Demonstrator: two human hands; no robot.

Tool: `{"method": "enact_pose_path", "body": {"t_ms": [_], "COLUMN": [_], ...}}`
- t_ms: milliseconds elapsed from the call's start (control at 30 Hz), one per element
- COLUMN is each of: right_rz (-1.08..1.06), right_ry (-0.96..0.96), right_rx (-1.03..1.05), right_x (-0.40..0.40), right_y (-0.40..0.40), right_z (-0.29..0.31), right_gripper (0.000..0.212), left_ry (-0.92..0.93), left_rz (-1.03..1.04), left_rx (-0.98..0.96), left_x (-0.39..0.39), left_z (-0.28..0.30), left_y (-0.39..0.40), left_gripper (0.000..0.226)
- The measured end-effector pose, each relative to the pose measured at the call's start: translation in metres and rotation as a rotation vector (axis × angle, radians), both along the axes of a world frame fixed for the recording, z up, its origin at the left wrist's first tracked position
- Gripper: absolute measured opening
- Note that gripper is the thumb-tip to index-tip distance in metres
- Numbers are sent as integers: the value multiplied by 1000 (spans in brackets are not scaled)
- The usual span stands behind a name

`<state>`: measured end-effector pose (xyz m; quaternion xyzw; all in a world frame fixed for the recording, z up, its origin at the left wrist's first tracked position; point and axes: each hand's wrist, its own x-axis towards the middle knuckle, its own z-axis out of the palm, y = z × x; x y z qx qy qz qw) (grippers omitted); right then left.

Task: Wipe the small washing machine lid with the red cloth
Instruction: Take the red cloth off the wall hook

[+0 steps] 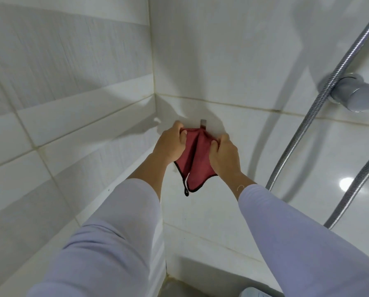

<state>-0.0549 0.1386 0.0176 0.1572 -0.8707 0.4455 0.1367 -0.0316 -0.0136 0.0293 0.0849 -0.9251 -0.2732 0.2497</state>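
Note:
The red cloth (192, 161) with black edging hangs against the white tiled wall, just under a small metal hook (202, 123). My left hand (171, 144) grips its upper left edge and my right hand (224, 156) grips its upper right edge. The cloth folds down the middle between them, and a black loop dangles at its lower tip. Both arms wear pale lilac sleeves. The washing machine lid is not in view.
White wall tiles (72, 116) meet in a corner left of the hands. A chrome shower hose (320, 101) runs down the right side past a chrome wall fitting (355, 93). A pale object (252, 293) shows at the bottom edge.

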Motion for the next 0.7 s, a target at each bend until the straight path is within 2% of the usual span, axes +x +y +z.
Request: {"method": "enact_pose_path", "body": {"t_ms": [200,367,467,567,667,700], "right_rz": [28,39,29,69,124,167], "right_ry": [54,-135,-258,-402,-535,-552], "right_rx": [158,106,13,-152,-262,-263], "right_x": [2,11,15,26,43,49], "right_y": [26,47,60,74,102,114], "right_z": [34,52,62,72,78,79], "right_gripper": [20,15,25,32,69,74], "left_ry": [-39,-133,-223,-294,-356,-385], "left_rz": [-52,-84,-140,-272,-334,-362], "left_rx": [-83,25,202,547,776,823], "left_x": [11,21,26,37,50,55], "left_z": [28,48,57,66,77,80], "left_y": [3,30,57,91,120,128], "left_gripper": [24,24,19,19,24,27]}}
